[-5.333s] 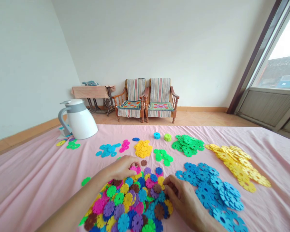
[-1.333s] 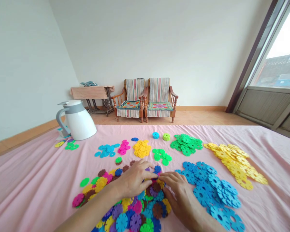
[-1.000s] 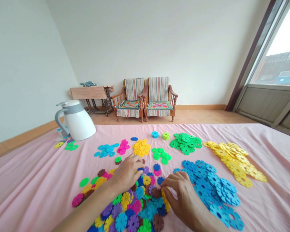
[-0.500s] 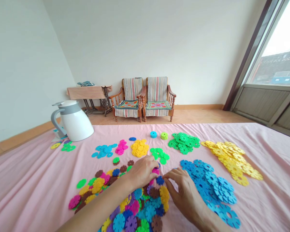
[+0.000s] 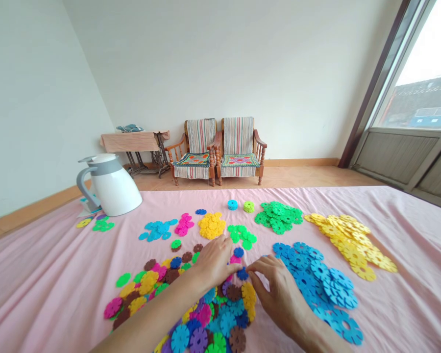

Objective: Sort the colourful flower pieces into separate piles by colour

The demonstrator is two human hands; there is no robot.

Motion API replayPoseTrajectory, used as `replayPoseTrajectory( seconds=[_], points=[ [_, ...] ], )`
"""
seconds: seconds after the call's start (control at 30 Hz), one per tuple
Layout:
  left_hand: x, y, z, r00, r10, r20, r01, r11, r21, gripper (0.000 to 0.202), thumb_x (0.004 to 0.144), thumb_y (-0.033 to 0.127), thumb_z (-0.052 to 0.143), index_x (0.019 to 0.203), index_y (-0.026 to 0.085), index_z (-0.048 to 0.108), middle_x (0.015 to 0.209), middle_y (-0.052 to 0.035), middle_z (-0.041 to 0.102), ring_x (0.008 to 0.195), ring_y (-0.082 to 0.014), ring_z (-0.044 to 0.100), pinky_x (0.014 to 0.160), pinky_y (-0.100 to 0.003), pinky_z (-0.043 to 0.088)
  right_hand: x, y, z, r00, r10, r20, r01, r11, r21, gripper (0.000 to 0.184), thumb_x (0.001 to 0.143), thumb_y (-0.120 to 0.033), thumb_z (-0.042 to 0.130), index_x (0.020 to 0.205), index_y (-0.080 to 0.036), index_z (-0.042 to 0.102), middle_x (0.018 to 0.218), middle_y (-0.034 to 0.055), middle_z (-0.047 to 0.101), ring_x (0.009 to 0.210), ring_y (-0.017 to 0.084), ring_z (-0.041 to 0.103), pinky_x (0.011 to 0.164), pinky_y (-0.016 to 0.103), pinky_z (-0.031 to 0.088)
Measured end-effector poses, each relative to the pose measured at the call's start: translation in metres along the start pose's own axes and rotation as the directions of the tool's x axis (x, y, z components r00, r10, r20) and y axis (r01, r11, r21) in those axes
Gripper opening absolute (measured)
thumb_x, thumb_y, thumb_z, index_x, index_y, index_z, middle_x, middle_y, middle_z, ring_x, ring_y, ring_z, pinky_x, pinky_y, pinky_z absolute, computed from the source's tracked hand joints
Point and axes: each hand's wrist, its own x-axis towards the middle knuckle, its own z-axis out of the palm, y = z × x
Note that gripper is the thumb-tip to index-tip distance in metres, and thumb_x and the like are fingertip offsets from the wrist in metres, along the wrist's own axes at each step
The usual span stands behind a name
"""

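Note:
A mixed heap of coloured snowflake discs (image 5: 209, 318) lies on the pink cloth (image 5: 51, 274) in front of me. My left hand (image 5: 213, 262) rests palm down at the heap's far edge, fingers over small discs near a dark blue one (image 5: 238, 252). My right hand (image 5: 279, 291) is beside it, fingertips touching a small blue disc (image 5: 242, 273). Whether either hand pinches a disc is hidden by the fingers. Sorted piles lie beyond: large blue (image 5: 319, 282), yellow (image 5: 353, 240), green (image 5: 278, 217).
Smaller groups of yellow (image 5: 211, 225), pink (image 5: 184, 224), light blue (image 5: 157, 230) and light green (image 5: 242, 235) discs lie further back. A white jug (image 5: 110, 184) stands at the far left. Two wooden armchairs (image 5: 216, 152) and a window (image 5: 419, 93) are beyond.
Both hands have shifted from the heap's middle to its far edge. More discs now lie spread out to the left of the heap.

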Motion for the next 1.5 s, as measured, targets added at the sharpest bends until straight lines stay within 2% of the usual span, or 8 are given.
replayPoseTrajectory(
  seconds=[0.23,0.47,0.6,0.87,1.1,1.23,1.33,1.5],
  points=[
    [0.004,-0.001,0.005,0.999,-0.036,0.035,0.041,0.987,-0.158,0.017,0.069,0.028,0.066,0.075,0.02,0.053,0.078,0.0007,0.057,0.077,-0.0165,0.054,0.064,-0.024,0.037,-0.001,0.0,-0.002,1.0,-0.008,-0.01,0.008,0.999,0.036,0.02,0.088,-0.013,0.048,0.075,-0.02,0.061,0.075,0.0009,0.063,0.075,0.018,0.054,0.072,0.03,0.032],
    [0.001,-0.004,-0.018,0.979,0.037,0.199,0.045,0.919,-0.391,0.013,0.068,0.017,0.059,0.08,0.016,0.064,0.068,0.0021,0.06,0.065,-0.0129,0.055,0.056,-0.019,0.037,-0.001,-0.001,-0.002,1.0,-0.011,-0.02,0.012,0.999,0.049,0.021,0.086,-0.01,0.049,0.073,-0.02,0.061,0.076,0.0003,0.063,0.075,0.018,0.054,0.074,0.031,0.032],
    [-0.006,-0.006,-0.032,0.958,0.05,0.281,0.024,0.967,-0.253,0.029,0.063,0.015,0.062,0.09,0.021,0.069,0.073,0.0016,0.064,0.07,-0.0159,0.058,0.059,-0.021,0.038,-0.001,-0.001,-0.001,1.0,-0.018,-0.015,0.019,0.999,0.046,0.02,0.087,-0.011,0.049,0.074,-0.02,0.061,0.076,0.0009,0.063,0.075,0.018,0.054,0.075,0.031,0.033],
    [-0.018,-0.004,-0.037,0.961,0.084,0.263,-0.052,0.99,-0.129,0.02,0.065,0.015,0.06,0.083,0.024,0.064,0.082,-0.0003,0.067,0.084,-0.0208,0.059,0.07,-0.026,0.038,-0.001,0.0,-0.001,1.0,-0.018,0.0,0.018,0.999,0.046,0.021,0.088,-0.013,0.047,0.072,-0.019,0.059,0.074,0.0016,0.062,0.074,0.018,0.054,0.073,0.03,0.035],
    [-0.021,-0.007,-0.047,0.961,0.136,0.241,-0.07,0.962,-0.265,0.01,0.063,0.011,0.053,0.069,0.02,0.056,0.065,0.004,0.056,0.065,-0.0126,0.053,0.057,-0.02,0.033,-0.002,0.0,-0.001,1.0,-0.019,0.01,0.019,0.999,0.033,0.023,0.089,-0.014,0.046,0.07,-0.019,0.059,0.074,0.0021,0.061,0.073,0.018,0.054,0.071,0.03,0.036],
    [-0.022,-0.032,-0.054,0.973,0.035,0.228,0.054,0.927,-0.371,0.001,0.066,0.02,0.055,0.066,0.019,0.055,0.061,0.0046,0.051,0.06,-0.0117,0.049,0.053,-0.019,0.033,-0.002,0.001,-0.001,1.0,-0.017,0.012,0.017,0.999,0.03,0.022,0.089,-0.014,0.046,0.075,-0.019,0.062,0.073,0.0018,0.06,0.073,0.018,0.054,0.072,0.03,0.036],
    [-0.017,-0.066,-0.055,0.976,-0.183,0.121,0.216,0.899,-0.382,0.008,0.064,0.026,0.058,0.065,0.019,0.055,0.056,0.0056,0.048,0.056,-0.0126,0.048,0.051,-0.021,0.033,-0.002,0.001,0.0,1.0,-0.017,0.017,0.017,0.999,0.027,0.021,0.089,-0.014,0.046,0.078,-0.02,0.063,0.074,0.0015,0.061,0.074,0.018,0.054,0.073,0.03,0.036],
    [-0.004,-0.125,-0.047,0.88,-0.465,-0.1,0.404,0.842,-0.358,0.012,0.06,0.03,0.057,0.06,0.02,0.05,0.053,0.0048,0.049,0.054,-0.0143,0.049,0.052,-0.023,0.035,-0.002,0.0,0.0,0.999,-0.016,0.027,0.016,1.0,0.017,0.026,0.089,-0.014,0.046,0.066,-0.019,0.056,0.075,0.0018,0.061,0.075,0.018,0.054,0.072,0.029,0.036]
  ],
)
